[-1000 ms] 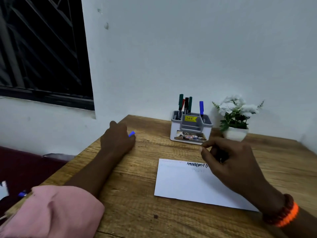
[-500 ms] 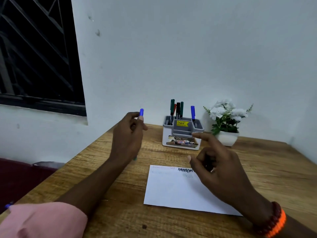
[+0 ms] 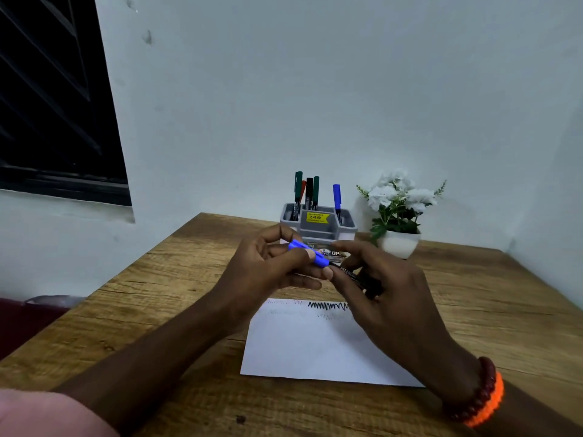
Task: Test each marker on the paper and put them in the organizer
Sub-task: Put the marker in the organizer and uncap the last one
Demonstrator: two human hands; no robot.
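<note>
The blue cap point(image 3: 307, 253) is pinched in the fingers of the left hand point(image 3: 271, 272), and the dark barrel of the marker point(image 3: 356, 277) is gripped by the curled fingers of the right hand point(image 3: 391, 288). Both are held in the air between the paper point(image 3: 315, 348) and the organizer point(image 3: 318, 227), which stands at twelve o'clock with five markers already upright in it.

Judged from this, the cap is either being pulled off or pressed on; which one cannot be told. Either way, cap and barrel are best kept in one straight line, and the barrel held firmly near the joint so nothing slips.

Half a second ago the hands were apart: the cap was raised alone at ten o'clock and the right hand hovered over the paper. Now they have been brought together at the centre. The black scribble point(image 3: 328, 306) along the paper's far edge is unchanged.
</note>
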